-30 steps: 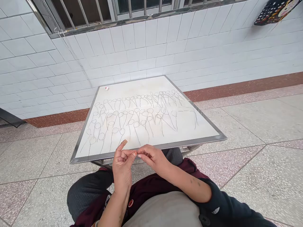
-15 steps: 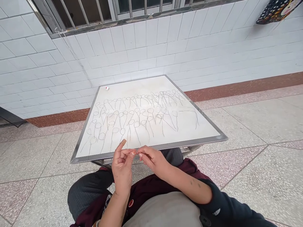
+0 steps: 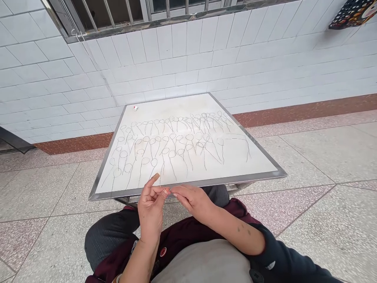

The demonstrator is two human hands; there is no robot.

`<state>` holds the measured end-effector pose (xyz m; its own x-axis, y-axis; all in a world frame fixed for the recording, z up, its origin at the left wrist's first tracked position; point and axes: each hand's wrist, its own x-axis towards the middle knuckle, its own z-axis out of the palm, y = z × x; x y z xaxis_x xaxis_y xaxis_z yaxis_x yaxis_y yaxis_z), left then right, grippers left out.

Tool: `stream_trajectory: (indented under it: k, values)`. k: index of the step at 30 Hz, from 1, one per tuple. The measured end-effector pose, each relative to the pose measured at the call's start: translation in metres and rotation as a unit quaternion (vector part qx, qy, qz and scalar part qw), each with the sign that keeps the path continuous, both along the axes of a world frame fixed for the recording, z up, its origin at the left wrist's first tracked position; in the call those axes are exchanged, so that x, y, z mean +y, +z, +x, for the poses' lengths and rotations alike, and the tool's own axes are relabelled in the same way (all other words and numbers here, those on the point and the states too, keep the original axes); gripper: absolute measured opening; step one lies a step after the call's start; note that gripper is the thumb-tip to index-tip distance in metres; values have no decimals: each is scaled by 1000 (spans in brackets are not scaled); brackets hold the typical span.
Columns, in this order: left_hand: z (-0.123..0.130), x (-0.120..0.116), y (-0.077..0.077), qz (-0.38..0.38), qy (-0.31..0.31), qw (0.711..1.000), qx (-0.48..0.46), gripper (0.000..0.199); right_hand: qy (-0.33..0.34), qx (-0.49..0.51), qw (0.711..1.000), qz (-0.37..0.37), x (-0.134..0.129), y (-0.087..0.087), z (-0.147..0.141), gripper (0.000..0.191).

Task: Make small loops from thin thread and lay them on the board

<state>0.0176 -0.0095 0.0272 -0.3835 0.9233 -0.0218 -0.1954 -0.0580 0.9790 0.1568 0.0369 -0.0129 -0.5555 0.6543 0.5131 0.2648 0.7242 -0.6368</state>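
Observation:
Both hands meet just over the near edge of a white table (image 3: pixel 188 176). My left hand (image 3: pixel 151 208) pinches thumb against fingertips, its index finger raised with a tan wrap on the tip. My right hand (image 3: pixel 197 202) also pinches, its fingertips almost touching the left thumb. What lies between the fingertips is too small to make out. Rows of thin dark wire-like pieces (image 3: pixel 146 160), each with a round loop and a tail, lie across the tabletop beyond my hands.
A small white and red object (image 3: pixel 135 108) sits at the table's far left corner. Behind stands a white tiled wall (image 3: pixel 176 59) with a barred window. A patterned bag (image 3: pixel 353 15) hangs at upper right. My knees are under the near edge.
The right fingers have flattened and stretched out a little more toward the left thumb. Both hands stay in about the same place, while the view has shifted slightly.

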Motion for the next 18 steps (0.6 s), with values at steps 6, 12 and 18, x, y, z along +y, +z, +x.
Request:
stream_trajectory:
  k: [6,12,18]
  values:
    - [-6,1,-3,-7,-24,1000,-3,49,10,-16,1000,20,3,0,4,25]
    - [-3,-1,1,-12,-13,1000,17,54,42,20,994,-95,-1,8,3,24]
    - [6,-2,8,-4,19,1000,7,54,20,55,981,-186,-4,3,-1,24]
